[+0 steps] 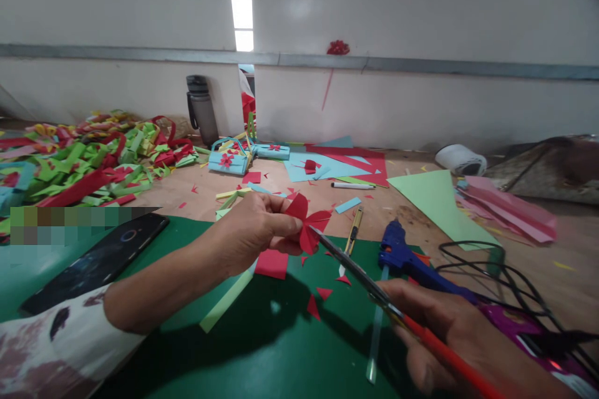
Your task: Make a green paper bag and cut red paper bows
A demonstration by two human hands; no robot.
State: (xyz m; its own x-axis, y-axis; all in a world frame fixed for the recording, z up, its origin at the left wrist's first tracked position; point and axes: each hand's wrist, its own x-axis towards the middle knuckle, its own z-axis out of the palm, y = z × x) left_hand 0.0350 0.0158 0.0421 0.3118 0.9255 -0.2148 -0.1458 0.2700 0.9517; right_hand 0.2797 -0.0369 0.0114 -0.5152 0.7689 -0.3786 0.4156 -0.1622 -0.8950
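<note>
Between the thumb and fingers of my left hand (266,221) is a red paper flower (309,240) with several petals, held above the green mat (262,349). My right hand (449,330) grips a pair of scissors (360,277) with orange-red handles. The tips of the blades touch or nearly touch the flower near its middle. Small red paper scraps (324,293) lie on the mat under the blades. A red paper square (271,264) and a pale green strip (229,302) rest below my left hand.
A blue glue gun (397,249) with its black cable (510,280) lies right, near a yellow cutter (354,230). At left are a phone (98,262) and a heap of paper strips (93,162). Behind stand a bottle (202,112) and small blue paper bags (228,161).
</note>
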